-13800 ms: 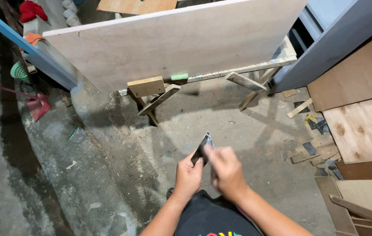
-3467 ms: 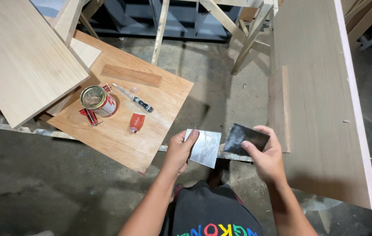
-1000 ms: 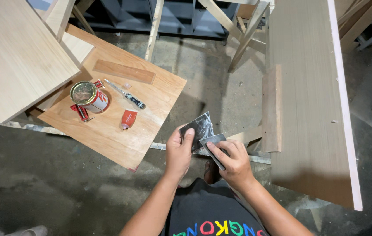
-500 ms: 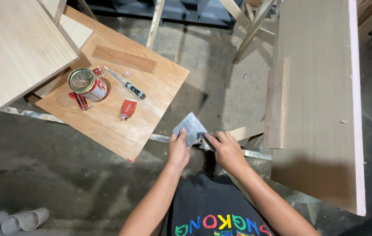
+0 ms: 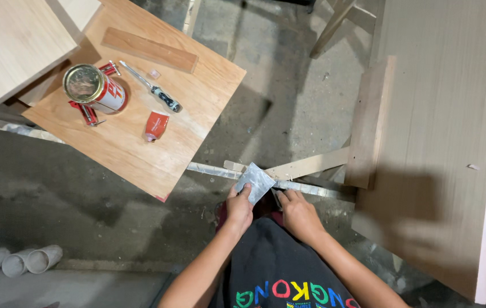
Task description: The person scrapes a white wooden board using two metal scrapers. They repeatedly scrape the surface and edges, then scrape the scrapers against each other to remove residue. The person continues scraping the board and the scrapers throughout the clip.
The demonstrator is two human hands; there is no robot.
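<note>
Hands come first, close to my chest: my left hand [image 5: 238, 206] pinches the lower edge of a grey sheet of sandpaper [image 5: 255, 181], fingers curled shut on it, while my right hand [image 5: 298, 212] grips a dark piece just beside it, mostly hidden. The sheet is flat, dull grey and only slightly bent, so I judge it unused so far. To the right, the long board [image 5: 437, 125] looks untouched. Farther left, a tin can [image 5: 90, 86] stands on a plywood panel [image 5: 134, 142].
</note>
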